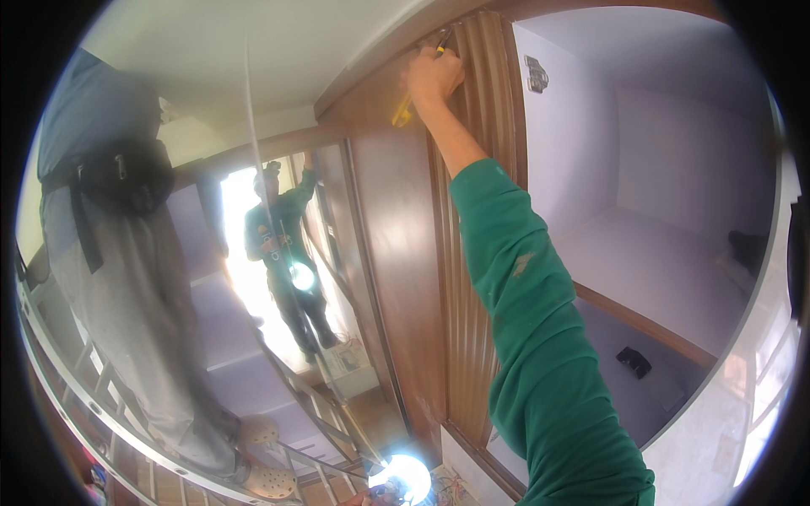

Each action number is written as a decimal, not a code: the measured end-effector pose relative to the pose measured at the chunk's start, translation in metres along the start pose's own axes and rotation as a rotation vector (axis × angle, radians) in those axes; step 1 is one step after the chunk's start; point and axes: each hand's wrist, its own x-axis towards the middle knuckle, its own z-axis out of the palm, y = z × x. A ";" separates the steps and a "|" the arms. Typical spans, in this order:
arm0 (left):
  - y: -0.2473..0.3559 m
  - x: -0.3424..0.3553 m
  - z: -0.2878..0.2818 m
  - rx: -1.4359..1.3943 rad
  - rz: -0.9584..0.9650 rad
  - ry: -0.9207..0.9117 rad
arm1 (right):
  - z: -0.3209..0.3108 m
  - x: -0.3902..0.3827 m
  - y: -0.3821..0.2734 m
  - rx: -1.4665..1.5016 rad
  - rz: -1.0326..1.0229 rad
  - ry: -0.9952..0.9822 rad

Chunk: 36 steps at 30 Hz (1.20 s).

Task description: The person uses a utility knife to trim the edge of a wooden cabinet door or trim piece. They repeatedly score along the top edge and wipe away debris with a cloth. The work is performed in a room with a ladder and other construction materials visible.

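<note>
My right hand (434,76), at the end of a raised arm in a green sleeve, is closed around a slim yellow-and-black hand tool (402,111). The tool's metal tip points up to the top edge of a fluted brown wood panel (477,110), just under the cornice; its exact kind is unclear. A smooth brown wood panel (388,185) stands to the left of the hand. By the lit lamp (405,479) at the lower edge, a small skin-toned patch may be part of my left hand, with its fingers not readable.
A person in grey trousers (126,304) and clogs stands on a metal ladder (84,413) at left. A mirror (337,278) reflects me in green. A thin cord (251,101) runs down toward the lamp. An open pale cabinet (666,160) on the right has a metal hinge (536,75).
</note>
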 end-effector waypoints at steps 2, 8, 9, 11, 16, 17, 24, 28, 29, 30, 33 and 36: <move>-0.002 0.001 -0.001 0.013 0.016 0.002 | -0.001 -0.004 0.003 0.014 -0.030 -0.021; 0.003 0.001 -0.001 0.046 0.003 0.012 | -0.005 -0.008 0.008 -0.021 -0.083 -0.028; 0.005 0.000 0.000 0.050 -0.014 0.023 | -0.005 -0.008 0.008 -0.012 -0.080 -0.034; 0.011 -0.003 0.002 0.048 -0.047 0.041 | -0.003 -0.006 0.007 0.054 -0.097 -0.024; 0.016 -0.004 -0.001 0.051 -0.024 0.026 | 0.001 -0.005 0.004 0.087 -0.118 0.010; 0.014 -0.002 -0.002 0.061 -0.004 0.026 | 0.002 -0.005 0.004 0.084 -0.120 0.018; 0.003 0.006 -0.004 0.068 0.075 0.039 | 0.006 0.004 0.016 0.005 -0.123 0.016; 0.004 0.006 -0.004 0.008 0.000 0.040 | 0.013 0.014 0.026 -0.096 -0.207 0.077; 0.004 0.005 -0.004 0.008 -0.010 0.047 | 0.014 0.014 0.026 -0.121 -0.225 0.089; 0.004 0.005 -0.004 0.009 -0.022 0.053 | 0.014 0.014 0.025 -0.165 -0.156 0.105; 0.001 0.005 -0.007 0.232 0.192 -0.002 | 0.002 0.000 0.020 0.057 -0.102 0.000; -0.007 0.010 -0.005 0.083 0.107 0.026 | -0.007 -0.022 0.010 -0.006 -0.067 -0.009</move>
